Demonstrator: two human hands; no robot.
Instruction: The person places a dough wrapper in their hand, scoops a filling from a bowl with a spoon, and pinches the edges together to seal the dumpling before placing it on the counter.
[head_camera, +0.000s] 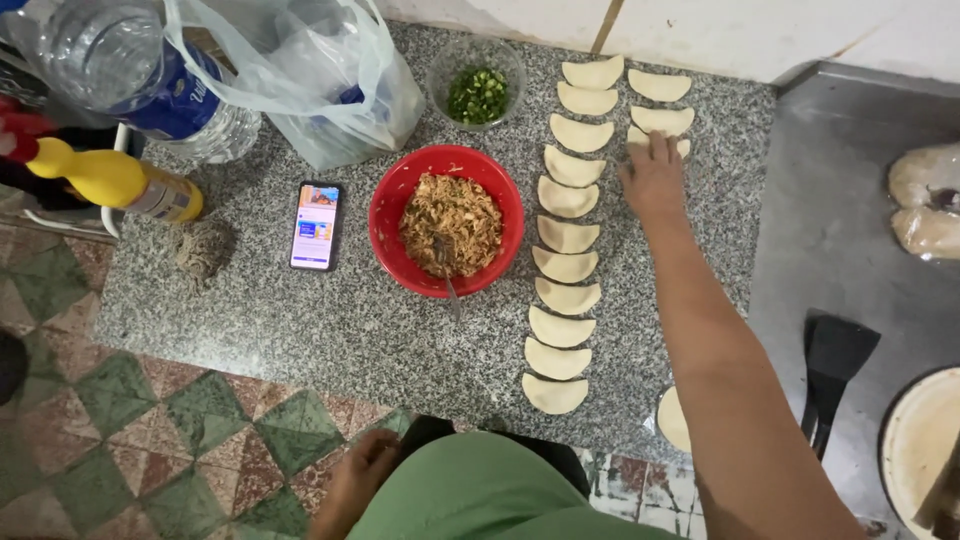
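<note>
Right hand (652, 172) lies flat, fingers spread, on a folded empanada (660, 142) in the short second row; roughly fourteen lie finished on the tabletop (300, 320). Filling remains in the red bowl (392, 205). Left hand (352, 480) hangs loose, apparently empty.

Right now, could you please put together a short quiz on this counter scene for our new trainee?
1. True or false: the right hand rests on a folded dough pocket in the shorter row.
2. What sits in the red bowl: A) shredded filling with a spoon, B) chopped greens, C) water?
3. What lies flat on the counter just left of the red bowl?

Key
1. True.
2. A; the chopped greens are in the clear bowl behind it.
3. A phone with its screen lit.
</note>
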